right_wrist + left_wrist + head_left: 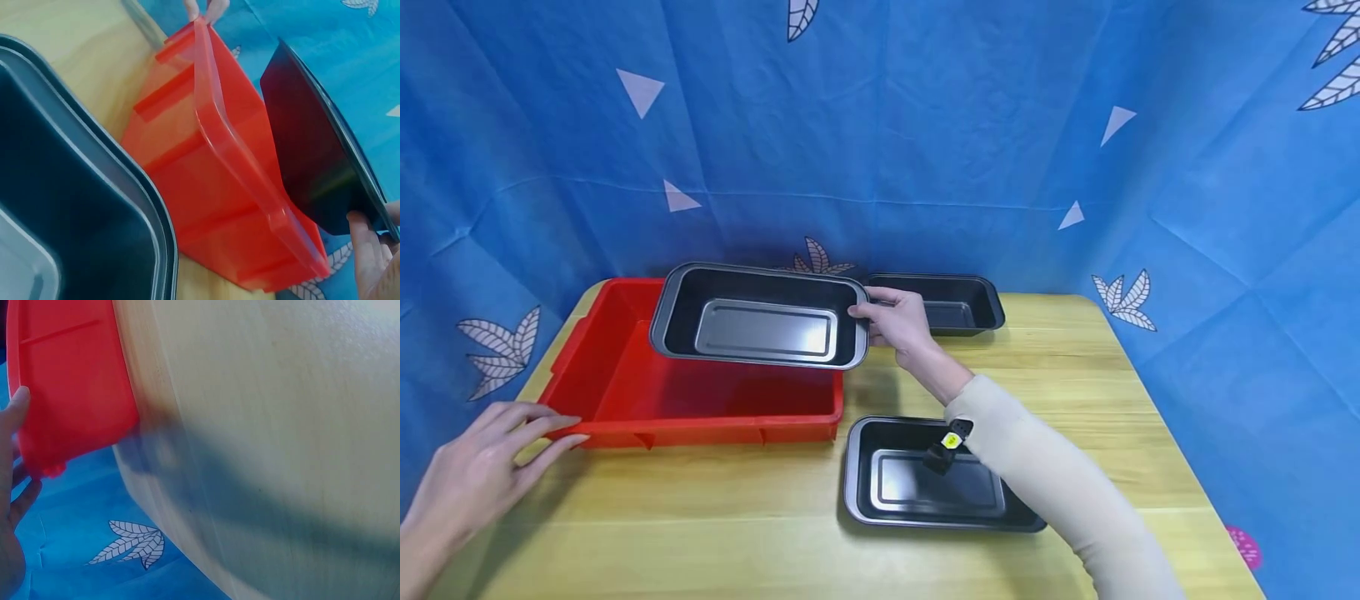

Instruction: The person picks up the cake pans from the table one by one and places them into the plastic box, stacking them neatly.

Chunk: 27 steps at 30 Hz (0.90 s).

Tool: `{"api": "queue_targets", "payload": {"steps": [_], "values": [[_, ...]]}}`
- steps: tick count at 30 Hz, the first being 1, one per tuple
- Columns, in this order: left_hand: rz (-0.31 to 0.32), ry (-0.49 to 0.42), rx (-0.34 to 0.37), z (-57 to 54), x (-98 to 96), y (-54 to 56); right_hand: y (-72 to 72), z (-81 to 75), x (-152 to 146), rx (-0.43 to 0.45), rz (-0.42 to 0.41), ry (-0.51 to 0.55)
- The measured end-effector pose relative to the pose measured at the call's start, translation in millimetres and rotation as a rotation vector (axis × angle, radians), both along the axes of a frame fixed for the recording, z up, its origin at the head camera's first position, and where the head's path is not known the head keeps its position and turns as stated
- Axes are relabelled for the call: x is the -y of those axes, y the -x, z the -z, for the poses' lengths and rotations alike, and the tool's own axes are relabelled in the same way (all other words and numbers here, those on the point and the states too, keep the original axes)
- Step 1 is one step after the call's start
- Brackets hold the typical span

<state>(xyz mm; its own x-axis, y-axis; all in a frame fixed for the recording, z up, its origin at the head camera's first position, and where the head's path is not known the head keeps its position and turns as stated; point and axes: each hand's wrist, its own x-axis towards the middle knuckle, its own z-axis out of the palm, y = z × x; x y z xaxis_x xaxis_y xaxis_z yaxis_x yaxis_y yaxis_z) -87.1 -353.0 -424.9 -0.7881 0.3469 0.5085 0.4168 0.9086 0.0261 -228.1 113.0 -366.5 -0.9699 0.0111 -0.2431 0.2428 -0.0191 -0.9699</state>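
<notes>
A person's right hand (901, 323) grips the right-end rim of a dark metal loaf pan (766, 327), raised over a red plastic bin (700, 432), its hollow facing the head camera. The left hand (490, 458) pinches the bin's near left corner between thumb and fingers. The bin sits on a pale wooden tabletop (715, 525). Two similar pans rest to its right: a front pan (936, 483), partly hidden by the cream sleeve (1060, 479), and a rear pan (951, 314) near the blue cloth backdrop (970, 108).
</notes>
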Motion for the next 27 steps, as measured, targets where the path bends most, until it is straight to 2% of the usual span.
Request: {"api": "queue_targets", "payload": {"steps": [6, 14, 27], "values": [[-0.014, 0.004, 0.022, -0.4, -0.6, -0.2, 2.7, 4.9, 19, 0.000, -0.025, -0.011], [-0.057, 0.038, 0.084, 0.1, -1.5, -3.0, 4.7, 11.2, 48, 0.020, -0.041, -0.107], [-0.048, 0.032, 0.076, -0.8, -2.4, -2.4, 4.2, 13.4, 87, 0.007, -0.030, -0.106]]}}
